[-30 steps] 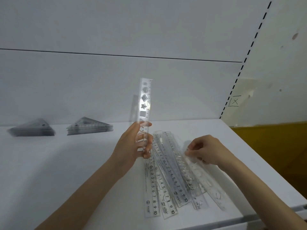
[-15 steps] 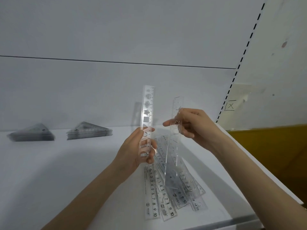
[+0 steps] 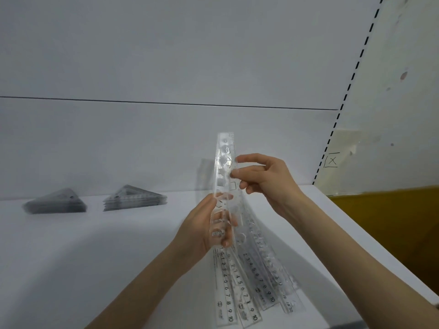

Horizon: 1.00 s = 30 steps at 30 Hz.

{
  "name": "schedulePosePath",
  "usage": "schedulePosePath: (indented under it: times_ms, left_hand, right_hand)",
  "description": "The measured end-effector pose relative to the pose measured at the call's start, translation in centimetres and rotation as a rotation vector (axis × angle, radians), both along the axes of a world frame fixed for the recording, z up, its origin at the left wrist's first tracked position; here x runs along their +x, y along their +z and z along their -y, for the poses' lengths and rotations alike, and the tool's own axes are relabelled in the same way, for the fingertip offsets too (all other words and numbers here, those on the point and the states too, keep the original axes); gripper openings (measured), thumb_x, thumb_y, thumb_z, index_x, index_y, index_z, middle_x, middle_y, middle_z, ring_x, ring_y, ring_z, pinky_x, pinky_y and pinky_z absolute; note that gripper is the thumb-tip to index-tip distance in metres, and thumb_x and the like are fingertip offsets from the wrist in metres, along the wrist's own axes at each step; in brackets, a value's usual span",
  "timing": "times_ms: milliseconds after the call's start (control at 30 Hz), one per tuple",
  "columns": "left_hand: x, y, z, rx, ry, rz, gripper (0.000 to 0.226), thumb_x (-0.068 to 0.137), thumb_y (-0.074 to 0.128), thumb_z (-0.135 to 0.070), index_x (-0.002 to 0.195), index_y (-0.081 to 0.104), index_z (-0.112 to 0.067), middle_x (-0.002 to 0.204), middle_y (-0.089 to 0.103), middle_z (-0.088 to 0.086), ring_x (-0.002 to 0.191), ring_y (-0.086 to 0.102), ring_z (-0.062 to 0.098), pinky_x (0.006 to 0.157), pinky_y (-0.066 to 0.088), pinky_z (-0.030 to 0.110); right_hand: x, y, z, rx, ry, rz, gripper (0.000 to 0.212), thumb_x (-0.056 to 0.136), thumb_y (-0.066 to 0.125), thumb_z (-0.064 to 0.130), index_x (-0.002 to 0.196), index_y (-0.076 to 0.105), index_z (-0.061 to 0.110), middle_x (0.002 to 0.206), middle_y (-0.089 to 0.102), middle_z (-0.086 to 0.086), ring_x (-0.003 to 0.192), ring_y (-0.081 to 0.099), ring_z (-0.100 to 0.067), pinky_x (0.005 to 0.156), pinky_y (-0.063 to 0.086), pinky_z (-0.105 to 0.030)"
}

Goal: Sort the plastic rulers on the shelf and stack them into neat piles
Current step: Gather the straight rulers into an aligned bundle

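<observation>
My left hand grips the lower part of clear stencil rulers held upright above the white shelf. My right hand pinches their upper part with thumb and fingertips, pressing a second ruler against the first. Beneath both hands, several clear straight rulers lie fanned out on the shelf, numbers facing me.
Two stacks of clear triangle rulers stand at the back of the shelf, one at the far left and one nearer the middle. The shelf's right edge drops off beside a yellow surface.
My right hand lifted a stencil ruler off the fanned pile and brought it left against the ruler in my left hand. The left hand stayed almost in place.
</observation>
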<state>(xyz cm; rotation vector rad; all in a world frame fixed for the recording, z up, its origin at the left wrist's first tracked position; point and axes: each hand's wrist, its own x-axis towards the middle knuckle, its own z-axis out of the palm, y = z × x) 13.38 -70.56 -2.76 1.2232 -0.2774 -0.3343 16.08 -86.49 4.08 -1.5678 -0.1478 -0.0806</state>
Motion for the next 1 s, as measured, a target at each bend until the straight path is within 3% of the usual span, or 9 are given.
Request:
schedulePosePath:
  times_ms: [133, 300, 400, 500, 667, 800, 900, 1000]
  left_hand:
    - [0.1, -0.1, 0.0, 0.015, 0.014, -0.021, 0.034, 0.101, 0.036, -0.035, 0.119, 0.054, -0.012, 0.081, 0.060, 0.019, 0.066, 0.055, 0.023, 0.055, 0.044, 0.032]
    - [0.0, 0.2, 0.0, -0.065, 0.025, -0.120, 0.038, 0.100, 0.037, -0.038, 0.110, 0.060, -0.010, 0.078, 0.059, 0.020, 0.060, 0.056, 0.025, 0.055, 0.044, 0.032]
    - [0.0, 0.4, 0.0, -0.100, 0.007, -0.143, 0.038, 0.098, 0.038, -0.039, 0.096, 0.066, -0.014, 0.073, 0.058, 0.018, 0.054, 0.053, 0.026, 0.054, 0.043, 0.032]
    - [0.0, 0.3, 0.0, -0.130, -0.021, -0.145, 0.040, 0.099, 0.036, -0.037, 0.091, 0.070, -0.018, 0.070, 0.057, 0.017, 0.051, 0.051, 0.026, 0.051, 0.044, 0.031]
    - [0.1, 0.2, -0.1, -0.113, -0.058, -0.155, 0.045, 0.100, 0.034, -0.037, 0.089, 0.074, -0.020, 0.064, 0.055, 0.014, 0.045, 0.049, 0.022, 0.048, 0.044, 0.028]
    - [0.5, 0.2, -0.2, -0.063, 0.012, -0.173, 0.034, 0.097, 0.035, -0.036, 0.100, 0.064, -0.017, 0.059, 0.048, 0.011, 0.042, 0.040, 0.018, 0.049, 0.035, 0.025]
    - [0.8, 0.0, -0.2, -0.052, 0.093, -0.165, 0.033, 0.094, 0.035, -0.036, 0.101, 0.061, -0.015, 0.055, 0.045, 0.008, 0.042, 0.035, 0.017, 0.049, 0.031, 0.023]
    - [1.0, -0.2, -0.2, -0.061, 0.154, -0.176, 0.031, 0.095, 0.036, -0.036, 0.100, 0.058, -0.014, 0.055, 0.044, 0.008, 0.041, 0.034, 0.017, 0.048, 0.031, 0.022]
  right_hand:
    - [0.4, -0.2, -1.0, 0.035, -0.017, 0.004, 0.003, 0.081, 0.070, -0.002, 0.082, 0.068, 0.000, 0.070, 0.068, -0.009, 0.053, 0.063, -0.013, 0.053, 0.049, -0.018]
    - [0.6, -0.6, -1.6, -0.018, -0.042, 0.040, 0.007, 0.082, 0.071, 0.002, 0.084, 0.066, -0.003, 0.066, 0.067, -0.009, 0.057, 0.067, -0.018, 0.056, 0.051, -0.020]
    - [0.6, -0.6, -1.6, -0.148, -0.068, 0.096, 0.014, 0.081, 0.074, 0.006, 0.085, 0.065, -0.004, 0.062, 0.062, -0.004, 0.057, 0.068, -0.024, 0.052, 0.050, -0.022]
    - [0.6, -0.6, -1.7, -0.270, -0.074, 0.155, 0.012, 0.081, 0.075, 0.008, 0.082, 0.066, 0.000, 0.070, 0.063, -0.007, 0.055, 0.068, -0.027, 0.049, 0.049, -0.024]
    - [0.9, -1.1, -1.8, -0.473, -0.106, 0.255, 0.020, 0.080, 0.077, 0.021, 0.078, 0.065, 0.005, 0.074, 0.067, -0.008, 0.050, 0.066, -0.019, 0.043, 0.045, -0.024]
    - [0.9, -1.5, -1.4, -0.636, -0.177, 0.283, 0.033, 0.083, 0.071, 0.040, 0.072, 0.066, 0.010, 0.064, 0.067, -0.003, 0.045, 0.062, -0.013, 0.057, 0.053, -0.025]
    - [0.5, -2.4, -0.1, -0.796, -0.179, 0.234, 0.042, 0.088, 0.060, 0.048, 0.070, 0.064, 0.011, 0.060, 0.065, 0.000, 0.047, 0.062, -0.012, 0.063, 0.056, -0.027]
    - [-0.5, -4.1, 1.4, -1.177, -0.026, 0.005, 0.051, 0.075, 0.063, 0.066, 0.080, 0.062, 0.015, 0.075, 0.064, 0.002, 0.066, 0.060, -0.011, 0.067, 0.053, -0.030]
